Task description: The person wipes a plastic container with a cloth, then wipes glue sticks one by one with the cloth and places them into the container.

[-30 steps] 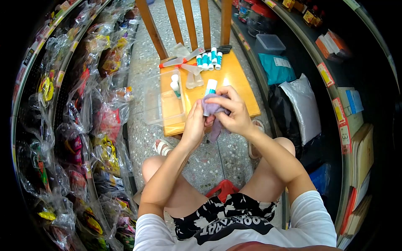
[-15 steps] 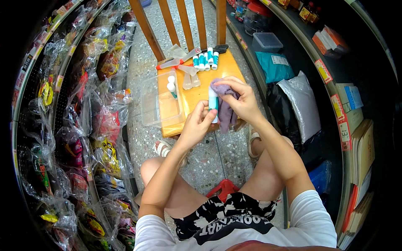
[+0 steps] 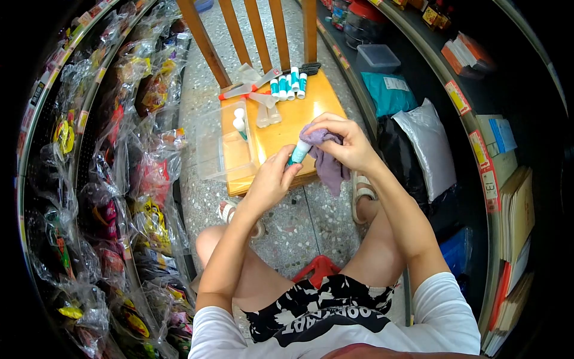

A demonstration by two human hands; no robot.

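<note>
The only camera sits at head height, facing forward and down over the lap and chair seat [image 3: 281, 128].

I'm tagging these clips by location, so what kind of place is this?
Probably a small shop: price labels edge the shelving, packaged goods fill the left side, and bottles stand on the right.

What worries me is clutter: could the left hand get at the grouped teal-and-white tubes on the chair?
Probably, once freed: the left hand grips another tube. Bare chair seat leads up to the grouped tubes, with clear plastic pieces seemingly just beside the way.
</note>
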